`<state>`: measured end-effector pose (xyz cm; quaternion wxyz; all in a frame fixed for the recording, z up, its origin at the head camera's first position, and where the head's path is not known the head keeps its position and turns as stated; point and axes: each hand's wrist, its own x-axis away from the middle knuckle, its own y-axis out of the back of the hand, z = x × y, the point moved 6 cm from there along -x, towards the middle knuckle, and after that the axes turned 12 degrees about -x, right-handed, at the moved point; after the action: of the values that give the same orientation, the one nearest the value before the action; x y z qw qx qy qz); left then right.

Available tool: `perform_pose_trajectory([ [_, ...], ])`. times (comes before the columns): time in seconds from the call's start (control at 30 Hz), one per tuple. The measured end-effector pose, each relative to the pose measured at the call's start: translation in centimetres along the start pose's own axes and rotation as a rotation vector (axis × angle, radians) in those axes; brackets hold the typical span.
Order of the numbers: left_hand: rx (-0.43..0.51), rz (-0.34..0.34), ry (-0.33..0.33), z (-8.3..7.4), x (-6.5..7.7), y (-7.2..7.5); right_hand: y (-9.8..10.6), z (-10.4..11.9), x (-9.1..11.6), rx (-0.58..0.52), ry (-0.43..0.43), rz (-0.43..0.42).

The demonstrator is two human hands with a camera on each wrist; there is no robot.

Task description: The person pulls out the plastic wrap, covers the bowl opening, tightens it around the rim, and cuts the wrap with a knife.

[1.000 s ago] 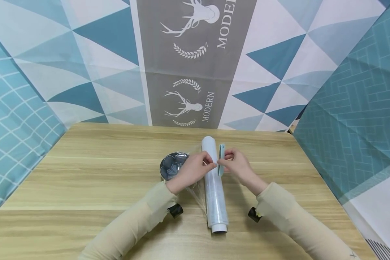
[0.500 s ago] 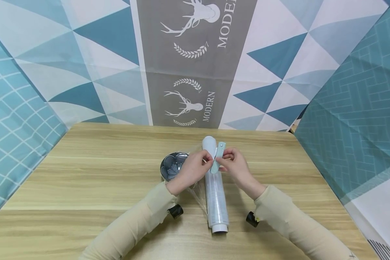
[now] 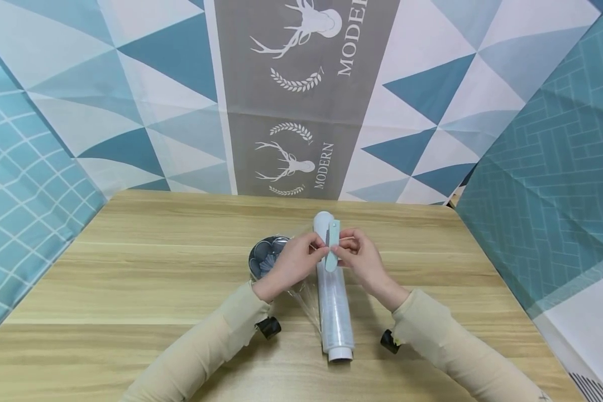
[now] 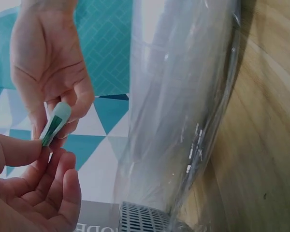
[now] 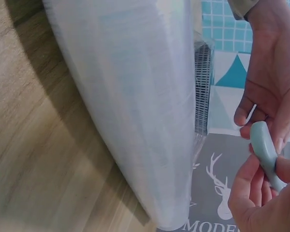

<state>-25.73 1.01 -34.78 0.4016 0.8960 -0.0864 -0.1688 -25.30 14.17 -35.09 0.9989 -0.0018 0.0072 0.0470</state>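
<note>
Both hands meet over a roll of plastic wrap (image 3: 335,312) that lies lengthwise on the wooden table. My right hand (image 3: 363,259) grips a light-blue folding knife (image 3: 334,231) by its handle, thumb pressed on the near face. My left hand (image 3: 296,258) pinches the knife's left edge between thumb and fingertips. A thin grey strip shows along that edge. In the left wrist view the knife (image 4: 59,117) shows a dark slot along its handle. Seen from the right wrist, its smooth pale back (image 5: 264,145) faces the camera.
Left of the roll stands a dark perforated basket (image 3: 257,258) holding greyish rounded items, with clear film stretched over it from the roll. My left hand partly covers it. Patterned cloth (image 3: 281,156) hangs behind the table (image 3: 156,290).
The knife has shifted left from beside the roll to over it, turning its broad face upward. The left hand keeps its pinch at the knife's edge; the roll and basket stay put.
</note>
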Motion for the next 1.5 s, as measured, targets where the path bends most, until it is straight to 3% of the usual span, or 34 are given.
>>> perform_pose_trajectory([
  [0.27,-0.028,0.0,0.001,0.4,0.3,0.3,-0.2,0.2,0.1,0.185,0.144,0.028],
  [0.47,-0.033,-0.018,-0.007,1.2,0.3,1.0,-0.3,0.4,0.0,0.228,0.2,0.036],
  [0.77,-0.025,-0.024,0.054,1.9,0.3,2.6,-1.4,0.0,0.5,0.078,0.162,0.118],
  [1.2,0.023,-0.027,0.106,3.0,0.2,3.6,-2.1,0.0,1.0,0.128,0.304,0.198],
  [1.5,0.034,-0.024,0.087,3.3,0.0,4.4,-2.4,-0.5,1.3,0.204,0.2,0.252],
])
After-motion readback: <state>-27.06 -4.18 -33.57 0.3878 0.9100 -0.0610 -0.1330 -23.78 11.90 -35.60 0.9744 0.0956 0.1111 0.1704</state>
